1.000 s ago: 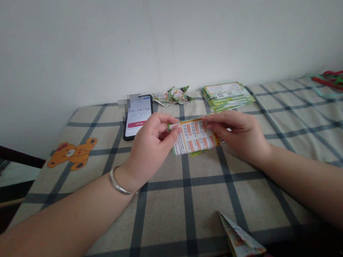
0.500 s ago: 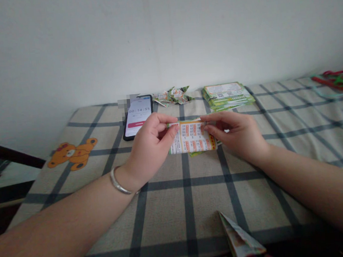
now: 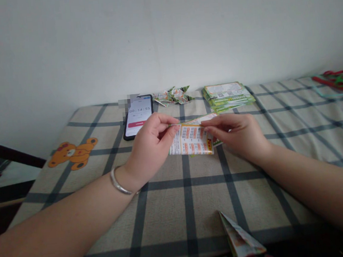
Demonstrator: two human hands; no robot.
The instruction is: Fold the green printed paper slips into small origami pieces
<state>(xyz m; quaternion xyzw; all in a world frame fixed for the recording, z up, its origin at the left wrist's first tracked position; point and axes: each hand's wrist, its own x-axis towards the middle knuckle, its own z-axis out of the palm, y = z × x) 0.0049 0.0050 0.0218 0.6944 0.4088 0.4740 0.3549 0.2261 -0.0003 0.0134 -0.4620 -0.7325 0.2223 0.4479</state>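
Observation:
Between my two hands is a printed paper card (image 3: 191, 139), white with orange number blocks and a yellow edge. My left hand (image 3: 154, 140) pinches its upper left corner between thumb and fingers; a silver bangle is on that wrist. The upper right corner is pinched by my right hand (image 3: 236, 133). Behind the held card shows part of another green and white card (image 3: 209, 118), mostly covered by it. Close to the front edge of the table lies a folded paper triangle (image 3: 241, 236).
A phone (image 3: 138, 115) showing a timer lies behind my left hand. Folded paper pieces (image 3: 173, 96) and a stack of green cards (image 3: 228, 93) rest near the wall. Farther left is a bear cutout (image 3: 73, 154); colourful strips (image 3: 337, 84) lie far right on the checked cloth (image 3: 167, 217).
The held card has tilted, its right side dipping lower toward me. More of the card behind it now shows. Both hands stay in nearly the same place.

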